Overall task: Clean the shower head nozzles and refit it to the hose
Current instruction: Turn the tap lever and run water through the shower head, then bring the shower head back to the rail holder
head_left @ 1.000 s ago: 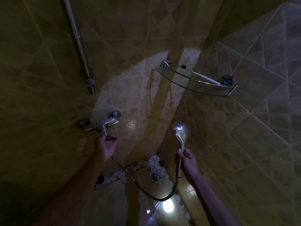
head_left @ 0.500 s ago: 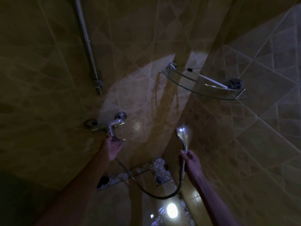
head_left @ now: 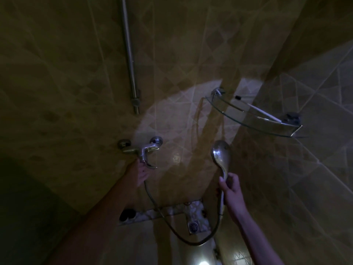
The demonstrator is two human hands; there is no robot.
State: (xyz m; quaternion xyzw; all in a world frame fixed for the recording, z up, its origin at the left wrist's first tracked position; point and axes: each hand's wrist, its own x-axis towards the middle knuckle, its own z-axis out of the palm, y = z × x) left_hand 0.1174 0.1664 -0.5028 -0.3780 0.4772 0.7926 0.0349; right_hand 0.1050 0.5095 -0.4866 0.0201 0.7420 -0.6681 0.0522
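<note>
The chrome shower head [head_left: 221, 153] stands upright with its back toward me, so the nozzles are hidden. My right hand [head_left: 232, 192] grips its handle just below the head. A dark hose [head_left: 172, 228] loops down from the handle's lower end and up to the wall tap [head_left: 142, 148]. My left hand [head_left: 140, 173] reaches up under the tap and touches its lever [head_left: 148, 164]; the finger positions are too dim to make out.
A vertical metal rail [head_left: 129, 52] runs up the tiled wall above the tap. A glass corner shelf [head_left: 254, 116] carrying a thin white stick is mounted at upper right. A floor drain [head_left: 193, 225] sits below in the corner. The room is dark, lit by one spot of light.
The view has tilted and shifted, so everything sits further right and lower in frame. My right hand has raised the shower head slightly. My left hand stays at the tap lever.
</note>
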